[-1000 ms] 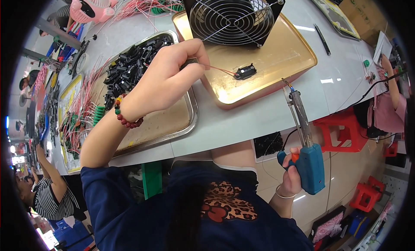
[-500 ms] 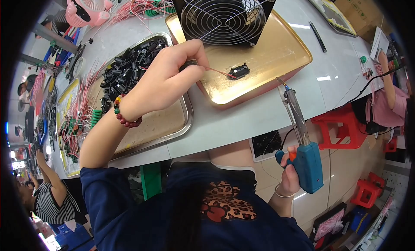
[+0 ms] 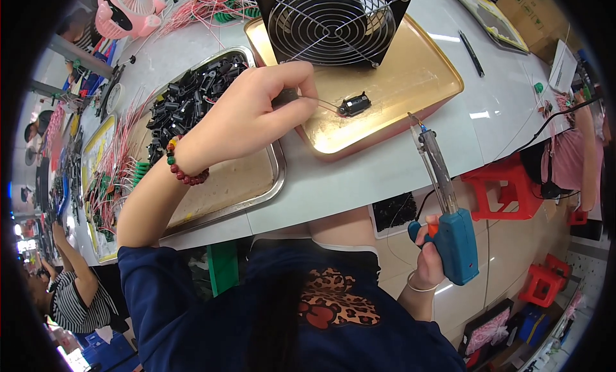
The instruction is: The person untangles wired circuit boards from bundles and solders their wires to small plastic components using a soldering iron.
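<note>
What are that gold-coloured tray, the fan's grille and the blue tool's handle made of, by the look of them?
The gold tray looks like polished or coated metal: it mirrors the lamps. The fan grille seems to be thin steel wire, bright and glinting, in a matt black frame, perhaps plastic. The blue soldering gun in the right hand has a dull, moulded grip, probably plastic.
</note>
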The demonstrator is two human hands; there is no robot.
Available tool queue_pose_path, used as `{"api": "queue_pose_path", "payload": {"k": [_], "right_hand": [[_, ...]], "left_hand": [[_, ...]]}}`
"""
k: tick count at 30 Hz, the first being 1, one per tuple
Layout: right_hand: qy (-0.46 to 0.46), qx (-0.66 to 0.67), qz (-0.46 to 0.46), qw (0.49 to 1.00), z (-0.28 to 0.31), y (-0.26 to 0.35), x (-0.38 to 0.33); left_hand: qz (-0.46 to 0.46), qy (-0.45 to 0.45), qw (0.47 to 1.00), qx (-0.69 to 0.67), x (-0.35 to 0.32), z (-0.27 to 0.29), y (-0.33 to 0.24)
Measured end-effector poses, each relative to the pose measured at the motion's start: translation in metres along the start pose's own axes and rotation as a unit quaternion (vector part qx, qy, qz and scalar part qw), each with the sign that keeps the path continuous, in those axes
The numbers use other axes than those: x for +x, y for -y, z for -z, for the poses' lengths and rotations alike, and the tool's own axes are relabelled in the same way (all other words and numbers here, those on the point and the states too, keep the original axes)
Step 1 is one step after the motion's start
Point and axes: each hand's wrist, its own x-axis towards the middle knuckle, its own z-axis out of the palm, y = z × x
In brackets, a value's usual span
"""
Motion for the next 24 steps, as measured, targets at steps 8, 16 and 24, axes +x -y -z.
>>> {"api": "queue_pose_path", "payload": {"k": [8, 16, 24], "right_hand": [[-0.028, 0.008, -0.001, 1.0, -0.015, 0.007, 0.002], [0.085, -0.117, 0.049, 0.988, -0.019, 0.01, 0.007], [0.075, -0.15, 0.053, 0.984, -0.027, 0.009, 0.01]], "left_hand": [[-0.001, -0.004, 0.998, 0.062, 0.014, -0.002, -0.007], [-0.046, -0.079, 0.995, 0.036, 0.02, -0.014, 0.001], [-0.06, -0.072, 0.993, 0.076, 0.016, -0.017, 0.002]]}}
